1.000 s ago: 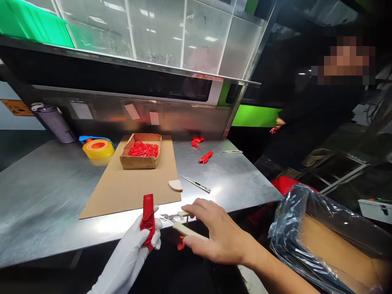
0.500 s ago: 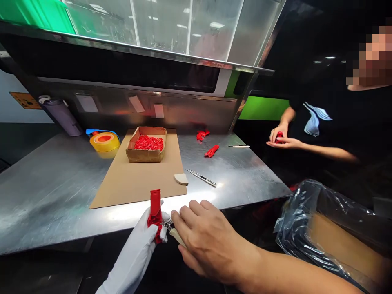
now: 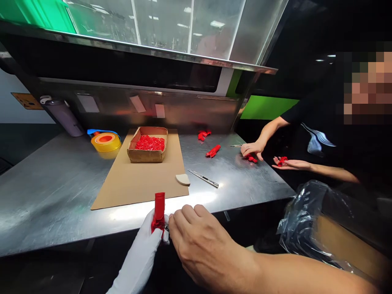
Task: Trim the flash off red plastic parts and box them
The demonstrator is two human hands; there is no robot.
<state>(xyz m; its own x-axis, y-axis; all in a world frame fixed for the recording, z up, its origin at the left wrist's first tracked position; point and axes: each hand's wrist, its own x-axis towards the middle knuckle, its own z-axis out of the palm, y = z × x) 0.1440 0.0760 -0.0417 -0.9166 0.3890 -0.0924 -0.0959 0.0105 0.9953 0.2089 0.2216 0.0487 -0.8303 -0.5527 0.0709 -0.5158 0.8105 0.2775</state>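
Note:
My left hand (image 3: 146, 241), in a white glove, is closed round a red plastic part (image 3: 159, 206) with an upright tubular top. My bare right hand (image 3: 202, 241) is closed on a pair of pliers (image 3: 166, 228). Just the metal jaw end shows beside the red part; my fingers hide the handles. Both hands are close together in front of the table's near edge. On the table beyond lie a cream wedge-shaped pad (image 3: 183, 179) and a slim silver knife (image 3: 203, 178).
A cardboard box (image 3: 143, 156) of red scraps stands on a cardboard sheet (image 3: 122, 192). Yellow tape (image 3: 106, 143) is to its left, red parts (image 3: 213, 151) to its right. A co-worker's hand (image 3: 253, 149) reaches onto the table; a plastic-lined box (image 3: 333, 241) sits below right.
The red part has moved slightly right with my left hand, and the pliers' handle is now hidden. The co-worker's hands have parted, one reaching to a red piece on the table.

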